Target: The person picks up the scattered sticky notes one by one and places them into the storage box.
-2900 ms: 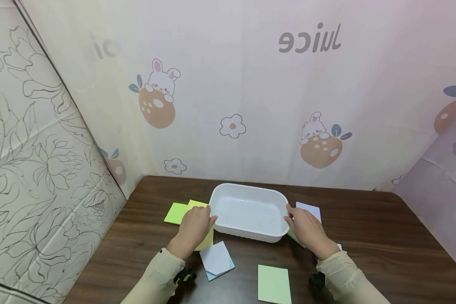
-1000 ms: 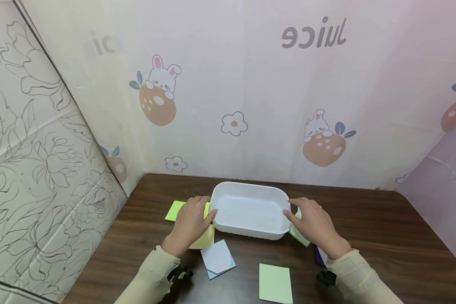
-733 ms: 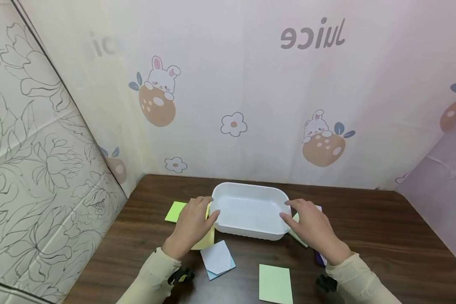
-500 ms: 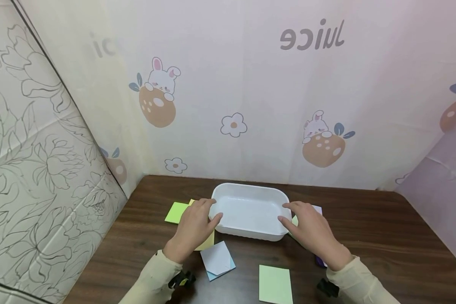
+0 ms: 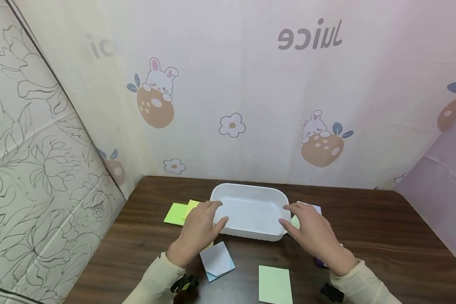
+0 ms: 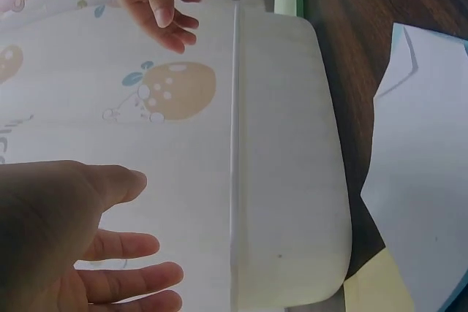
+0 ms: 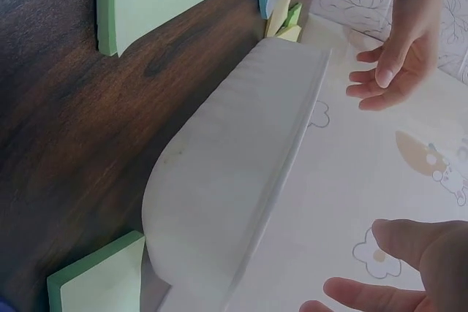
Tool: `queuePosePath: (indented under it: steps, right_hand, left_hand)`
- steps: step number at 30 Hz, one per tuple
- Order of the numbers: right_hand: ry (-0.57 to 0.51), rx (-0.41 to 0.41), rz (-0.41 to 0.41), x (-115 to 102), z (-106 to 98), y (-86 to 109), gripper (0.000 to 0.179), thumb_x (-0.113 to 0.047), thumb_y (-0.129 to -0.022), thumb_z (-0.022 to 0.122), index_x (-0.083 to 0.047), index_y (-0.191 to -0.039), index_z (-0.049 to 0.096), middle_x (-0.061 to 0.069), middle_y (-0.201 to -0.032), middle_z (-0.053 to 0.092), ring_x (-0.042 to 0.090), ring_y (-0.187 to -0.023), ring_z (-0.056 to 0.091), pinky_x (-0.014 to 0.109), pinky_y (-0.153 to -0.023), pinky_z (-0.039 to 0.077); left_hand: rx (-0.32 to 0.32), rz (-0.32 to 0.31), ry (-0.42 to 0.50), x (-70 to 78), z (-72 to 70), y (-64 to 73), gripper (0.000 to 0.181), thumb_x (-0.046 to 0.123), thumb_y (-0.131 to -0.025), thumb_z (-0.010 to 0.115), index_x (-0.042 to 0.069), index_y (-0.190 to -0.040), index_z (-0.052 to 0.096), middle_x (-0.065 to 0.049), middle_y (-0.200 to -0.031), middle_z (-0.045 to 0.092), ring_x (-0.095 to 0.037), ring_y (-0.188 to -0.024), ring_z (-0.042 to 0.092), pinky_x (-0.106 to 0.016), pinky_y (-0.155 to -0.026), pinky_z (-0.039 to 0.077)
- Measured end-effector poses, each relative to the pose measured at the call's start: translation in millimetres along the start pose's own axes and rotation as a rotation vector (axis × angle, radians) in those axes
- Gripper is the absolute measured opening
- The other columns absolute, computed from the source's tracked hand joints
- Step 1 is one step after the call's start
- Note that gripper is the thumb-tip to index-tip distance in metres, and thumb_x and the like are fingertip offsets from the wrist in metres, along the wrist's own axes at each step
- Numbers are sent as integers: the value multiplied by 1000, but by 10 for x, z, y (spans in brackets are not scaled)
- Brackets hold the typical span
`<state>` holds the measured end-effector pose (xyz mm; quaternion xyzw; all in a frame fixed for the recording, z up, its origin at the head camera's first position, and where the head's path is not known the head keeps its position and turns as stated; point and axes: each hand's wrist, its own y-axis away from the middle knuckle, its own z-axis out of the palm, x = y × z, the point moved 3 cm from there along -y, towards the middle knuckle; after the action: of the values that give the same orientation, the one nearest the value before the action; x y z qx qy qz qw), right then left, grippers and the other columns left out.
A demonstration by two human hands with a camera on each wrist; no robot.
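Observation:
A white rectangular plastic tub (image 5: 247,232) with rounded corners stands at the middle of the dark wooden table, and nothing is seen inside it. My left hand (image 5: 199,228) hovers over its left end, fingers loosely bent and apart from the rim. At the other end my right hand (image 5: 311,230) hangs above the right rim, thumb and fingers spread. Both wrist views show air between each hand and the tub (image 6: 292,166). In the right wrist view the tub's side wall (image 7: 227,151) lies below the fingers, which hold nothing.
Sticky-note pads lie around the tub: lime green (image 5: 175,213) and yellow (image 5: 191,205) at left, white on blue (image 5: 217,261) in front, pale green (image 5: 275,283) nearer, and white-lilac (image 5: 314,208) at right. A purple item (image 5: 319,262) is partly hidden by the right forearm. Patterned cloth walls (image 5: 232,84) enclose the table.
Earlier both hands gripped the tub's ends. They have let go, and the left hand has since moved right, over the tub's left end. The tub has stayed in place.

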<state>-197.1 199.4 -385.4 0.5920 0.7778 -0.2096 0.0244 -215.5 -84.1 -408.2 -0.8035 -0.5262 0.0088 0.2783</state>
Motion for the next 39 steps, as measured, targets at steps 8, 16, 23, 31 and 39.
queuePosePath:
  steps: [8,16,23,31,39]
  right_hand:
    - [20,7,8,39,-69,27,42,-33,-92,74,-6,-124,70,24,-129,66,43,-120,61,59,-87,53]
    - [47,14,11,137,-133,36,44,-34,-92,73,-5,-124,69,20,-126,68,41,-115,62,53,-78,55]
    - [32,-3,34,270,-158,20,47,-35,-93,70,-3,-128,67,22,-129,66,44,-119,60,56,-80,55]
    - [19,-28,72,401,-139,-1,46,-34,-95,68,-3,-129,66,24,-131,65,46,-117,60,57,-77,55]
    - [32,-50,97,521,-118,9,47,-34,-95,68,-1,-129,66,27,-129,65,47,-115,62,54,-72,55]
  left_hand:
    - [1,13,0,92,-10,-6,42,34,-90,76,7,-121,70,-10,-115,74,-28,-105,70,-42,-84,57]
    - [-31,24,5,176,-3,-24,44,36,-91,75,8,-123,69,-10,-117,73,-27,-106,70,-41,-83,57]
    - [-19,53,1,235,25,-18,41,36,-91,75,9,-122,69,-8,-114,74,-25,-105,69,-39,-85,56]
    - [-56,75,0,304,91,4,41,36,-92,73,9,-122,69,-7,-115,73,-23,-103,69,-37,-85,56]
    - [-54,115,5,388,123,-4,40,35,-92,74,10,-122,69,-6,-114,73,-23,-103,69,-37,-85,56]
